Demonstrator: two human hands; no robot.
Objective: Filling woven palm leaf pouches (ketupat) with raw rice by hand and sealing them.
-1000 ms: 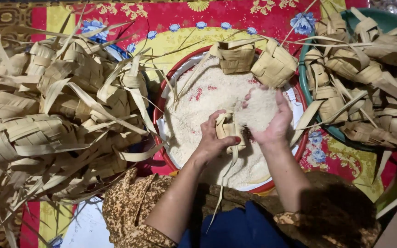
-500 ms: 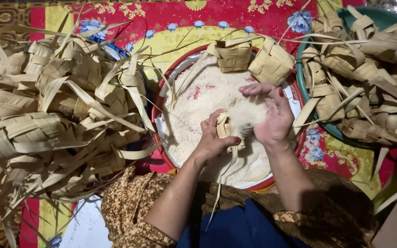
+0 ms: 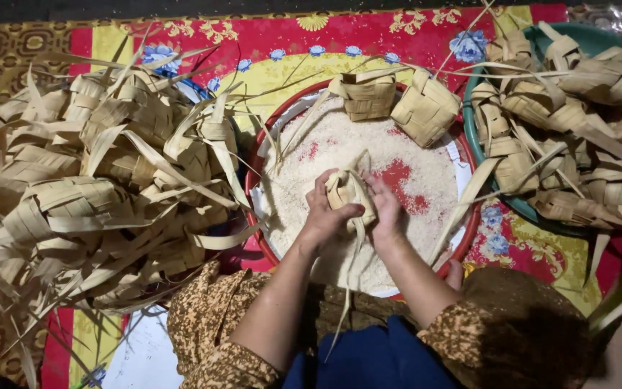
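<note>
While closed together over the red tray (image 3: 469,238) of white rice (image 3: 412,155), held a woven leaf pouch (image 3: 349,193) between left hand (image 3: 323,220) and right hand (image 3: 386,212), two pouches (image 3: 397,104) just beyond.

Tray (image 3: 255,167) of rice (image 3: 340,151) sits dead center on the mat (image 3: 268,50). Big pile of woven pouches (image 3: 102,187) to the left, basin (image 3: 599,39) w/ more pouches on the right, touching the tray rim. Two pouches (image 3: 397,101) lie on the rice at the far edge. Both hands, left hand (image 3: 325,216) & right hand (image 3: 386,212), are over the rice w/ one pouch (image 3: 347,191) btw them.
</note>
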